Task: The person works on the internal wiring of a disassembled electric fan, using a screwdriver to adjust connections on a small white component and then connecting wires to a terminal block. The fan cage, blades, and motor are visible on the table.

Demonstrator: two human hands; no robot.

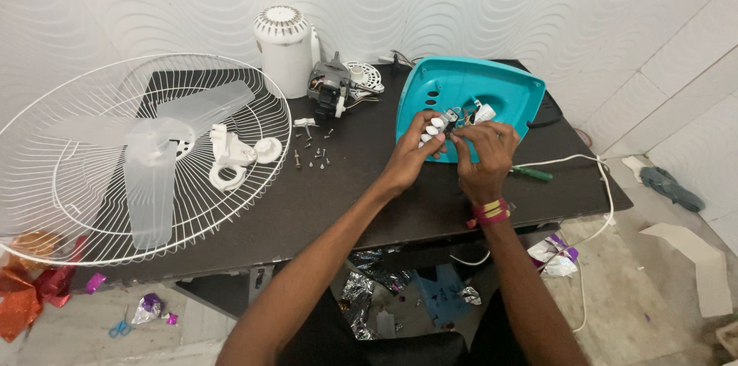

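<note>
A teal plastic fan base cover (492,85) stands tilted on the dark table (361,189). In front of it my left hand (415,149) holds a small switch block with white push buttons (435,128). My right hand (484,151) pinches the wires and small parts at the block's right side; a red and yellow band circles that wrist. Both hands are close together, touching the same assembly.
A white wire fan guard (92,204) with a clear blade (150,158) lies at left, with white plastic parts (231,154) inside. Loose screws (315,154), a motor (329,89), a white housing (286,47), a green-handled screwdriver (534,174) and a white cable (592,174) lie around.
</note>
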